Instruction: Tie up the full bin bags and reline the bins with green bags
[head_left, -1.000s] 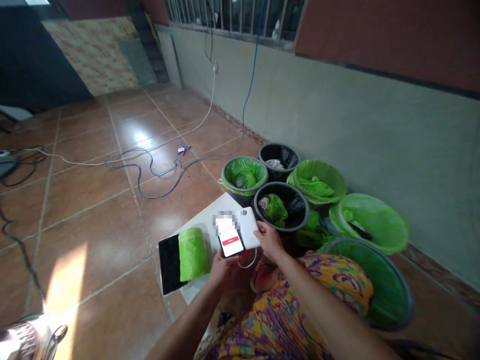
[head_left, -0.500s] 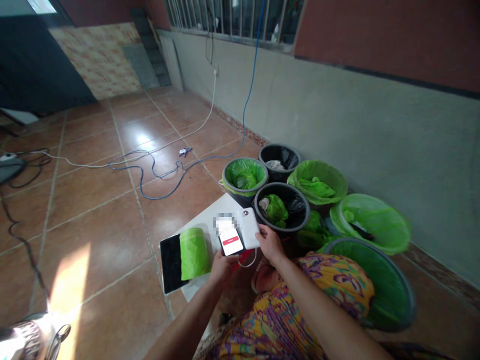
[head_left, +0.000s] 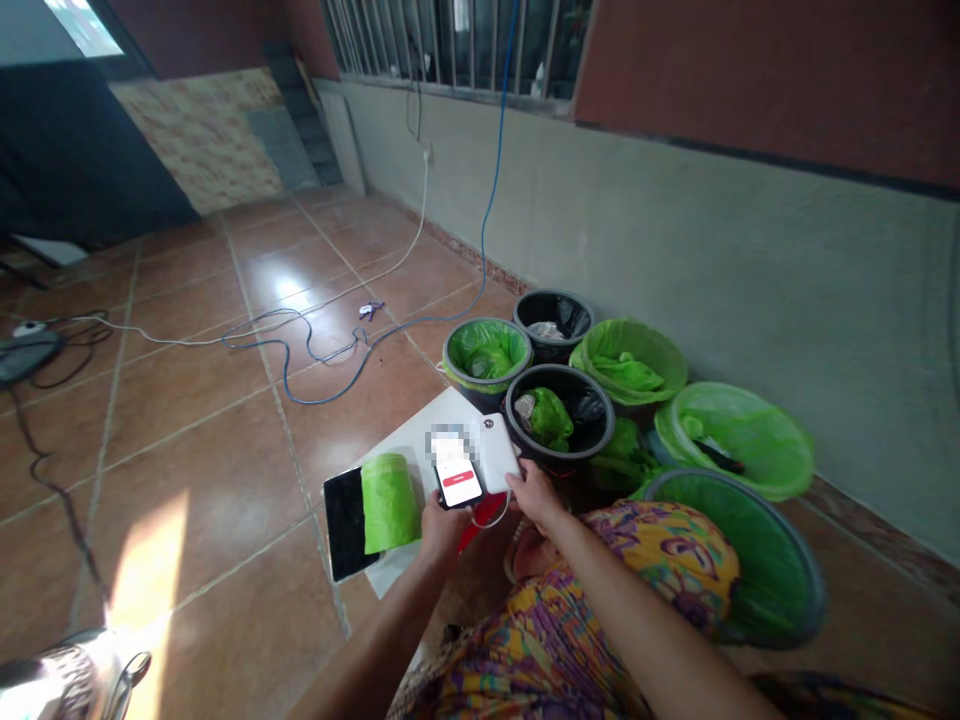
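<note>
White device (head_left: pixel 498 458), pinched at its lower edge by the right hand (head_left: pixel 538 496), sits just beside one phone (head_left: pixel 459 484), whose bottom the left hand's (head_left: pixel 444 526) curled fingers grip. Below: one board (head_left: pixel 442 412), tablet (head_left: pixel 343 532), green bundle (head_left: pixel 391 502); brown tiles (head_left: pixel 187 410), grey wall (head_left: pixel 660 250), six bins (head_left: pixel 480 392).

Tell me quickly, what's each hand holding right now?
Left hand: closed on the lower end of a phone with its screen lit.
Right hand: closed on the lower corner of a white device.
</note>
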